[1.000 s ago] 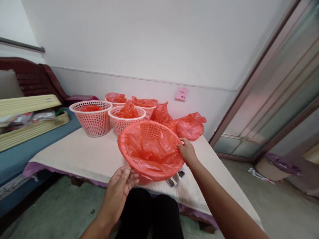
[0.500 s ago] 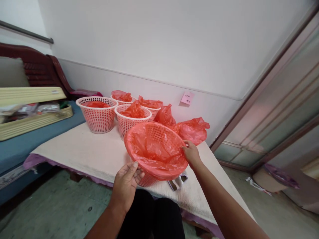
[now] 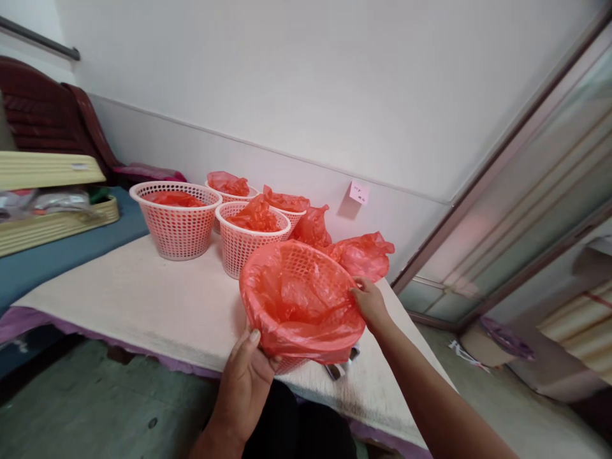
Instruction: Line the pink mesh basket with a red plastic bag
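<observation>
A round plastic basket (image 3: 289, 365) with a mesh wall tilts toward me at the front of the table. A thin red plastic bag (image 3: 301, 299) lines it and is folded over the rim, hanging down over the front wall. My left hand (image 3: 248, 376) is closed on the near left side, thumb on the bag's edge and fingers partly hidden behind. On the right, my right hand (image 3: 370, 301) pinches the bag at the rim. A grey and white object (image 3: 339, 370) lies partly hidden under the basket's right side.
Several lined baskets (image 3: 179, 233) stand at the back left of the table (image 3: 157, 306). Loose red bags (image 3: 363, 255) lie behind the held basket. A pink note (image 3: 358, 192) is on the wall. An open yellow case (image 3: 52, 223) lies at the far left.
The bag's edge now hangs lower over the front of the rim and covers more of the basket. My left hand has shifted slightly down. The view has turned a little to the right.
</observation>
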Demonstrator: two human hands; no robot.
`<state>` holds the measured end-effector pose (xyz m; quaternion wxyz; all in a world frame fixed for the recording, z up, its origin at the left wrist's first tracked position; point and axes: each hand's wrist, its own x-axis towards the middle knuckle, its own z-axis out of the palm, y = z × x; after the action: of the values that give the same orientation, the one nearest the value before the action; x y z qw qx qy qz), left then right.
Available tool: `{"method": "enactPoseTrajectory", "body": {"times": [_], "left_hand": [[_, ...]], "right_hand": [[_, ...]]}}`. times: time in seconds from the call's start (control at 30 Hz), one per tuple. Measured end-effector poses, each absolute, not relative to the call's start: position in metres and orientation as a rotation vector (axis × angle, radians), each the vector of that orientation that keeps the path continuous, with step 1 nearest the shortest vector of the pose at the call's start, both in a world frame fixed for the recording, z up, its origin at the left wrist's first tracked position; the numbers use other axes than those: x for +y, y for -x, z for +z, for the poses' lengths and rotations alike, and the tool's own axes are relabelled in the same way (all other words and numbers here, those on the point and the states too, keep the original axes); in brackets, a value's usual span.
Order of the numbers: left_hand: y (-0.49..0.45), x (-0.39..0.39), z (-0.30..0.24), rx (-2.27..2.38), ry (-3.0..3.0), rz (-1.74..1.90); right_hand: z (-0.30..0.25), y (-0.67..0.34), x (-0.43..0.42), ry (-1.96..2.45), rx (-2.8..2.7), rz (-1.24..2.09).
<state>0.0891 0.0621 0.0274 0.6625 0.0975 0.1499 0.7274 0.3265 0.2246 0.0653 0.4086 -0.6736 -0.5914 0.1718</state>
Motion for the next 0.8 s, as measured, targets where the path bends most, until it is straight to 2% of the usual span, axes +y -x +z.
{"method": "enactPoseTrajectory", "body": {"times": [0.57, 0.8], "left_hand": [[-0.037, 0.106, 0.033, 0.194, 0.014, 1.591], [-0.037, 0.114, 0.04, 0.341, 0.045, 1.628]], "right_hand": [[0.066, -0.326, 0.227, 1.72, -1.482, 0.445], [0.064, -0.324, 0.23, 1.708, -1.468, 0.463]]}}
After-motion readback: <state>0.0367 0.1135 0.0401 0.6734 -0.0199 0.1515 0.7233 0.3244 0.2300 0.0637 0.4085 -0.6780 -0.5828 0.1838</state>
